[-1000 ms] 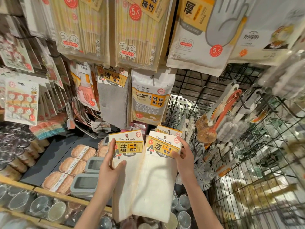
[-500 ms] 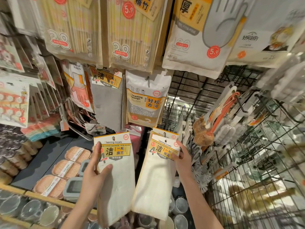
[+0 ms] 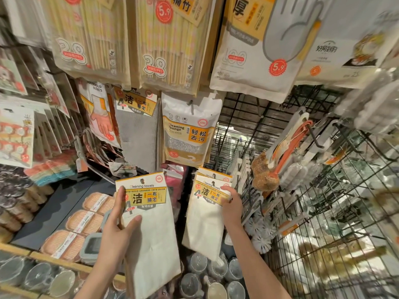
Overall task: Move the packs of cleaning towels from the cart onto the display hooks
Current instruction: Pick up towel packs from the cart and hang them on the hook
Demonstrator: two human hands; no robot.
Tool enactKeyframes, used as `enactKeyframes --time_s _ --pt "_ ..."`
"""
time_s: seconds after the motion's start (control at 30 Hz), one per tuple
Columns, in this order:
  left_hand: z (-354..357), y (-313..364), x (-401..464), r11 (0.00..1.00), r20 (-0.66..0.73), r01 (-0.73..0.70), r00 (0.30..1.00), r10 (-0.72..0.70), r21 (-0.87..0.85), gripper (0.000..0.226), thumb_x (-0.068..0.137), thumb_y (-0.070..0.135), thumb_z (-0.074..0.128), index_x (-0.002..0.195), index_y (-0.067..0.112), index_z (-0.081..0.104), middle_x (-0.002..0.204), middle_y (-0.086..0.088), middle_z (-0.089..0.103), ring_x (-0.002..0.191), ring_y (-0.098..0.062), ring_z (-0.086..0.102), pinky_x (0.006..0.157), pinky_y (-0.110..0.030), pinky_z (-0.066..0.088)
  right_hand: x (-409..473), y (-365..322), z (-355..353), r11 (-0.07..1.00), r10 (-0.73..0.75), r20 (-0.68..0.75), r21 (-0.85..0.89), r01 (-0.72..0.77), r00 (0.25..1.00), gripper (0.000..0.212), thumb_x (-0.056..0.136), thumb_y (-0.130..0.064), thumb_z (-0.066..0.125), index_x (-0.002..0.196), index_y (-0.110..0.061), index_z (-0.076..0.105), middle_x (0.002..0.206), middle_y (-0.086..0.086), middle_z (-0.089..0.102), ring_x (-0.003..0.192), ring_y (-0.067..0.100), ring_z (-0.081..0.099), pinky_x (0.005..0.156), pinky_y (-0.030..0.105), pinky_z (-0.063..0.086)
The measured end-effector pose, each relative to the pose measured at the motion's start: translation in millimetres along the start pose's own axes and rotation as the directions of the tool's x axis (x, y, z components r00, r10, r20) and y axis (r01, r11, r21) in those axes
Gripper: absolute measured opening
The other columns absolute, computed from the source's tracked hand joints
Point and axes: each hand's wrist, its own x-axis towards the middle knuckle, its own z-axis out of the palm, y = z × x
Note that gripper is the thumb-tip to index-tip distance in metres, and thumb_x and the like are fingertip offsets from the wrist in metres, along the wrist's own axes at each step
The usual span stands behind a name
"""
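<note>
My left hand [image 3: 117, 228] grips a pack of white cleaning towels [image 3: 151, 238] by its left edge, thumb across the front, its yellow header card up. My right hand [image 3: 231, 207] holds the header of a second white towel pack [image 3: 204, 225] at a hook, with another matching pack's card [image 3: 213, 172] just behind it. A grey pack of the same cleaning towels [image 3: 138, 134] hangs on the display above, left of a cleaning sponge bag [image 3: 187, 134].
Chopstick packs [image 3: 166, 44] and glove bags [image 3: 259, 46] hang overhead. A black wire grid [image 3: 323, 201] with brushes [image 3: 278, 156] stands at the right. Soap boxes [image 3: 84, 221] lie on a dark shelf at the left, glass cups [image 3: 207, 283] below.
The two packs have moved apart. My left hand has drawn its pack left and lower, while my right hand has pushed its pack further right toward the hook.
</note>
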Motion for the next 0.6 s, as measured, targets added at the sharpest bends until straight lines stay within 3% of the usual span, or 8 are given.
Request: enactKeyframes --time_s 0.17,0.33,0.47,0.6 --pt "-3 3 0 1.000 0.008 -0.009 1.000 0.008 0.029 0.082 0.087 0.000 0.063 0.129 0.062 0.030 0.146 0.019 0.037 0.130 0.001 0.034 0.108 -0.034 0.032 9 -4 3 0.982 -0.033 0.037 -0.184 0.040 0.999 0.048 0.080 0.016 0.046 0.120 -0.008 0.059 0.130 0.014 0.048 0.123 0.023 0.042 0.085 0.011 0.029" --pt "-5 6 -3 0.999 0.010 -0.006 1.000 0.006 0.037 0.081 0.088 0.001 0.062 0.134 0.058 0.028 0.150 0.017 0.034 0.133 -0.003 0.034 0.113 -0.045 0.030 16 -3 5 0.984 -0.013 0.079 -0.173 0.026 0.997 0.048 0.081 0.013 0.053 0.125 -0.007 0.055 0.136 0.015 0.041 0.121 0.017 0.038 0.071 -0.012 0.022" --pt "-5 9 -3 0.999 0.009 -0.013 1.000 0.012 0.046 0.081 0.088 0.001 0.062 0.132 0.059 0.028 0.149 0.016 0.035 0.131 -0.003 0.034 0.113 -0.044 0.031 21 2 7 0.986 0.024 0.128 -0.165 -0.003 0.992 0.053 0.081 0.009 0.057 0.131 -0.010 0.050 0.142 0.015 0.031 0.128 0.019 0.030 0.069 -0.012 0.022" --pt "-5 10 -3 0.999 0.010 -0.014 1.000 0.014 0.042 0.081 0.087 -0.001 0.063 0.133 0.056 0.029 0.149 0.015 0.036 0.130 -0.004 0.036 0.112 -0.045 0.033 23 5 7 0.978 0.047 0.186 -0.209 -0.007 0.981 0.057 0.082 0.002 0.063 0.135 -0.013 0.047 0.146 0.015 0.023 0.133 0.019 0.023 0.077 -0.001 0.021"
